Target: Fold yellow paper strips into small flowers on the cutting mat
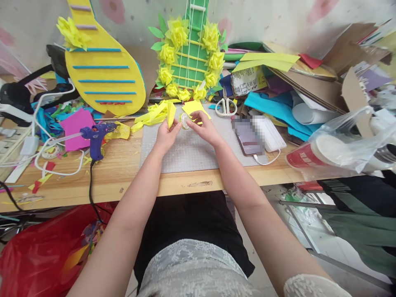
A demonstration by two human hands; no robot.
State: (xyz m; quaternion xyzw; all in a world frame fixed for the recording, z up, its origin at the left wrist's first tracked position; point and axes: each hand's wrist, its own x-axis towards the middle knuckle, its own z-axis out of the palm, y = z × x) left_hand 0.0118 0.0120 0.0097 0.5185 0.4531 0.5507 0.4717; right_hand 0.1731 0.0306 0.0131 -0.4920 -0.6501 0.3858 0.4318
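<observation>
Over the grey cutting mat (pixel 185 159), my left hand (pixel 167 134) is closed on a folded piece of yellow paper (pixel 171 114) that stands up from the fingers. My right hand (pixel 204 127) grips a small roll of clear tape (pixel 185 121), its fingers curled at the roll's edge close to my left fingertips. A flat yellow paper square (pixel 195 107) lies just behind my right hand. Left of the hands is a pile of yellow paper strips (pixel 151 113). White-handled scissors (pixel 226 106) rest at the mat's back right.
A blue glue gun (pixel 96 139) with its cord stands on the left. Behind are a yellow paper instrument (pixel 105 74) and a green one (pixel 189 62) ringed with yellow flowers. To the right lie a phone (pixel 247 136), a white power bank (pixel 269 134) and a bagged cup (pixel 305 154).
</observation>
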